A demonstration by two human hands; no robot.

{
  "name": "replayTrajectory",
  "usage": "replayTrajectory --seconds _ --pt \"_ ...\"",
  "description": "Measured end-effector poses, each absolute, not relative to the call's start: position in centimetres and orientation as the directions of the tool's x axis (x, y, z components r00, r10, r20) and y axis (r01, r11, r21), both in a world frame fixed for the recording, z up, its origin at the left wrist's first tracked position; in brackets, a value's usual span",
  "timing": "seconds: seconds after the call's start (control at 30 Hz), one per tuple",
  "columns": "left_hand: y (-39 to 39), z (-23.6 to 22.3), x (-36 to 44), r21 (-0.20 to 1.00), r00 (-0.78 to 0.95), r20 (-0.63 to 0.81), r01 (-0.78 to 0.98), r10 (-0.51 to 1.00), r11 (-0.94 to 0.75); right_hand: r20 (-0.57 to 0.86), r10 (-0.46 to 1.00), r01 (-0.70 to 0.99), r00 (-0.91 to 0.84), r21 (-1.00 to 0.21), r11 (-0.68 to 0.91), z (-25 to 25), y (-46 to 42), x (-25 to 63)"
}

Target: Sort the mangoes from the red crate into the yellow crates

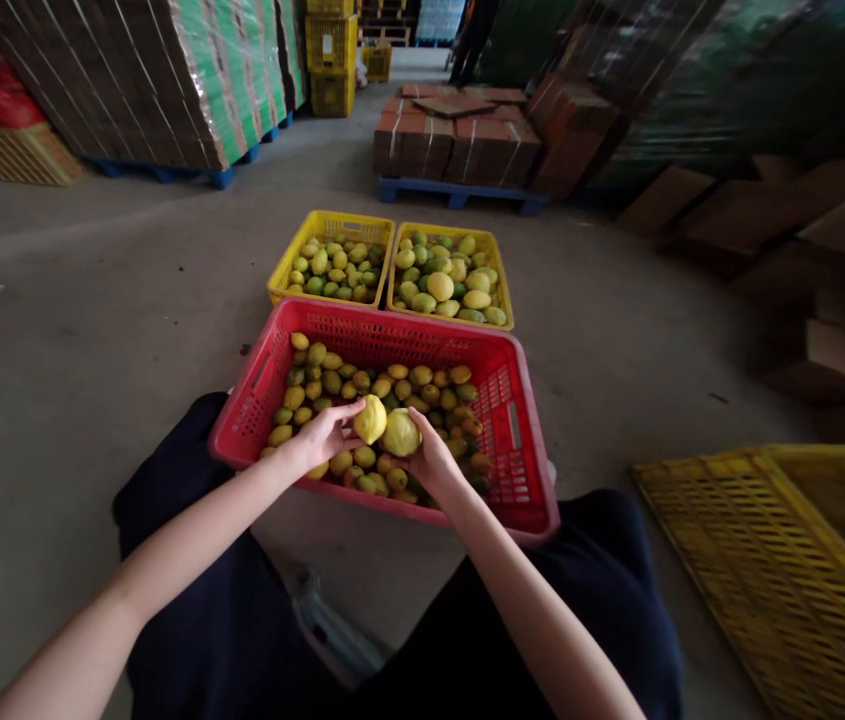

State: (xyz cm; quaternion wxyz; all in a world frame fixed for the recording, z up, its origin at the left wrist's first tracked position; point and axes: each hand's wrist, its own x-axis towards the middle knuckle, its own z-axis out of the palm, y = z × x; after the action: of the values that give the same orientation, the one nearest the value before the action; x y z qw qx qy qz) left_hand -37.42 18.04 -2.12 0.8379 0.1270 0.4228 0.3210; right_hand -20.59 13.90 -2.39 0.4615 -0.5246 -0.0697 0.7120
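Observation:
My left hand (328,437) is closed around a yellow lemon (370,419). Beside it, my right hand (429,455) grips a larger, paler greenish-yellow lemon (401,433). The two fruits are side by side, almost touching, above a red plastic crate (527,430). Many smaller yellow and green lemons (332,382) lie in that crate, which stands between my knees. Just behind it are two yellow crates, the left one (293,250) and the right one (506,290), both holding yellow and green lemons.
At the lower right sits a yellow slatted crate (737,560). Brown cardboard boxes (834,350) lie along the right side. Farther back, reddish boxes (459,140) rest on a blue pallet (459,192). Wrapped stacks (234,80) and stacked yellow crates (332,60) stand behind; a person's legs (471,45) show there.

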Motion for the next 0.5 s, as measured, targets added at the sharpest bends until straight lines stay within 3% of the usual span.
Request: replayTrajectory --seconds 0.3,0.5 --pt "17.8 -1.2 -36.9 0.41 0.387 -0.568 -0.632 0.726 0.658 -0.473 0.88 -0.7 0.036 -0.641 -0.315 -3.2 14.6 -20.0" --pt "17.8 -1.0 -36.8 0.479 0.279 -0.574 -0.649 0.77 0.592 -0.547 0.834 -0.718 -0.068 -0.554 -0.422 -2.2 14.0 -20.6"
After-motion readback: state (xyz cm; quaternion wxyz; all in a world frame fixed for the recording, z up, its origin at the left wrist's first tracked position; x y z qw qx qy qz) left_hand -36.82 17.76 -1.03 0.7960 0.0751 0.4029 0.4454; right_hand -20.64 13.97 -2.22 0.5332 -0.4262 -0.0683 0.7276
